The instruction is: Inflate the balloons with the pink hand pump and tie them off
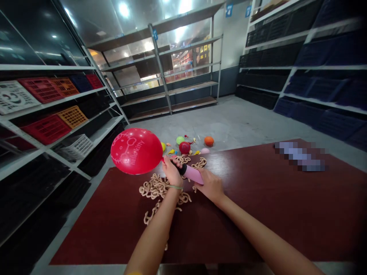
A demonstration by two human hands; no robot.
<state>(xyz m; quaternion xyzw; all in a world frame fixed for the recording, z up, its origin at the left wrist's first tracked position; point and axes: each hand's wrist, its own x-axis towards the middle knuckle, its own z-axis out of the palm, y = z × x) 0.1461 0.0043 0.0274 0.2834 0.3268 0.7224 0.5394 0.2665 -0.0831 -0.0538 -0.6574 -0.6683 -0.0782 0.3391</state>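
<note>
Hands are both working on a pink hand pump [192, 174] above a dark red tabletop [258, 217]. My left hand [172, 172] is clenching the pump's black nozzle [181, 169] together with the neck of a red balloon [136, 151], with its fingers [175, 162] wrapped around the join. My right hand [209, 186] is grasping the pink pump body from the far end. The balloon is sitting inflated and round just left of my left hand, showing a white Hello Kitty print. A thin green band [174, 187] is circling my left wrist. Tan curly strands [156, 187] are lying in a loose heap on the tabletop beneath my hands. A blurred object [299, 156] is lying near the far right edge of the tabletop, too blurred to identify. Small green [180, 140], red [184, 147] and orange balloons [209, 141] are lying on the floor [237, 122] beyond the tabletop. Red crates [41, 89] are sitting on a metal shelf [46, 67] to my left.
</note>
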